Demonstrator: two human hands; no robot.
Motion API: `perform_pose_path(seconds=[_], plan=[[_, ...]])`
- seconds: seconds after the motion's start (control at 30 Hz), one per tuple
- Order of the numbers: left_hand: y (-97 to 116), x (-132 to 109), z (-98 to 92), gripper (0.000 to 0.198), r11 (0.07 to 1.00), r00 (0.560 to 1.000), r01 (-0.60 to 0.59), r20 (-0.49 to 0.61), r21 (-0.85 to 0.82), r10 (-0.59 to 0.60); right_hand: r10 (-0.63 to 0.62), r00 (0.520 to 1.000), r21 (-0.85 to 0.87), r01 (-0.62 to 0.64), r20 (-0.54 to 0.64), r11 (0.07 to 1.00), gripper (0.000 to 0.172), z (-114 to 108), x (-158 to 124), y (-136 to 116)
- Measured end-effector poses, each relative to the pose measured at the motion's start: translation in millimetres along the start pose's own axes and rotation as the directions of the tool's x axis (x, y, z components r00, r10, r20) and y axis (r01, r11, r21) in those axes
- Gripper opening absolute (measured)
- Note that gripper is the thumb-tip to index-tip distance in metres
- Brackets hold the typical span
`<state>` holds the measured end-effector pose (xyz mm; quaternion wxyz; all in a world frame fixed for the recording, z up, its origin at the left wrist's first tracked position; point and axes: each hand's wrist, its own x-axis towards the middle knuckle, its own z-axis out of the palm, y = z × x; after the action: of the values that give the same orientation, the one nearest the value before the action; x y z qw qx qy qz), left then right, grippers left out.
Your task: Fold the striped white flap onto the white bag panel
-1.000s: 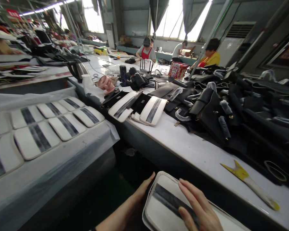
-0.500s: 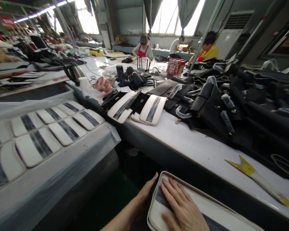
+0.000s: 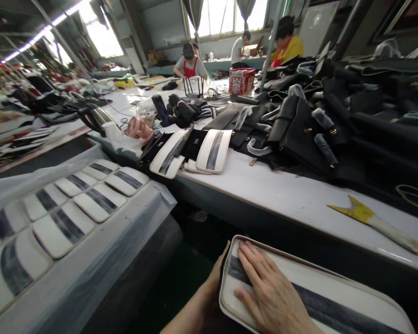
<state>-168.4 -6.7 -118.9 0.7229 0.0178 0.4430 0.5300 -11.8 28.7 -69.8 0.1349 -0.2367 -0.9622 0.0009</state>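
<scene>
A white bag panel (image 3: pixel 337 283) with rounded corners, a raised edge and a dark lengthwise stripe is tilted at the bottom right. My right hand (image 3: pixel 264 283) lies flat on its near end, fingers stretched over the white surface and the stripe. My left hand (image 3: pixel 214 276) is against the panel's left end from outside and below. Most of its fingers are hidden behind the edge. Similar striped panels (image 3: pixel 64 227) lie in rows on the plastic-covered surface (image 3: pixel 125 222) at left.
A white worktable (image 3: pixel 285 199) runs along the right, bearing black bags (image 3: pixel 299 125), two striped panels (image 3: pixel 214 150) and a yellow-ended tool (image 3: pixel 379 222). Between the two surfaces is a dark gap (image 3: pixel 181 269). A pink fan (image 3: pixel 139 127) stands farther back. People (image 3: pixel 191 65) work at the far tables.
The view has turned slightly, so the tables have shifted in frame. More of the held panel's right part shows. Both hands keep nearly the same places on it.
</scene>
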Motion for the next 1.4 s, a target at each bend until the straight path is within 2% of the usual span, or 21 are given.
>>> perform_pose_path(seconds=[0.2, 0.3, 0.4, 0.73, 0.93, 1.07, 1.17, 1.23, 1.33, 1.4], plan=[[-16, -11, -9.9, 0.077, 0.997, 0.989, -0.073, 0.127, -0.034, 0.077, 0.014, 1.0, 0.061, -0.015, 0.016, 0.998, 0.068, 1, -3, 1], [-20, -21, -15.0, 0.072, 0.986, 0.98, -0.134, 0.132, -0.097, 0.146, 0.025, 0.999, 0.099, -0.028, 0.037, 0.995, 0.065, 0, -2, 3], [-16, -30, -15.7, 0.067, 0.979, 0.976, -0.192, 0.089, -0.062, 0.197, 0.036, 0.999, 0.131, -0.041, 0.04, 0.991, 0.065, 1, -1, 3], [3, -39, -15.9, 0.051, 0.989, 0.982, -0.11, 0.163, 0.098, 0.093, 0.042, 0.999, 0.16, -0.042, 0.001, 0.986, 0.065, 6, -3, 3], [14, -39, -21.0, 0.058, 0.956, 0.966, -0.163, 0.236, 0.243, 0.105, 0.032, 0.998, 0.083, -0.027, -0.055, 0.996, 0.068, 7, -3, 3], [29, -41, -25.2, 0.064, 0.877, 0.985, -0.1, 0.168, 0.469, 0.022, -0.021, 0.988, -0.001, 0.021, -0.153, 1.0, 0.067, 13, -2, 6], [45, -43, -19.8, 0.067, 0.764, 0.99, -0.069, 0.139, 0.642, -0.028, -0.077, 0.964, -0.058, 0.064, -0.256, 0.996, 0.064, 17, 0, 13], [53, -44, -14.8, 0.072, 0.691, 0.985, -0.072, 0.158, 0.719, -0.063, -0.109, 0.936, -0.088, 0.084, -0.334, 0.993, 0.063, 18, 2, 19], [56, -44, -9.4, 0.081, 0.619, 0.975, -0.174, 0.222, 0.766, 0.0, -0.152, 0.903, -0.144, 0.102, -0.401, 0.984, 0.054, 24, 5, 27], [54, -47, -7.1, 0.082, 0.565, 0.975, -0.218, 0.204, 0.796, 0.089, -0.201, 0.88, -0.189, 0.13, -0.431, 0.973, 0.04, 34, 6, 27]])
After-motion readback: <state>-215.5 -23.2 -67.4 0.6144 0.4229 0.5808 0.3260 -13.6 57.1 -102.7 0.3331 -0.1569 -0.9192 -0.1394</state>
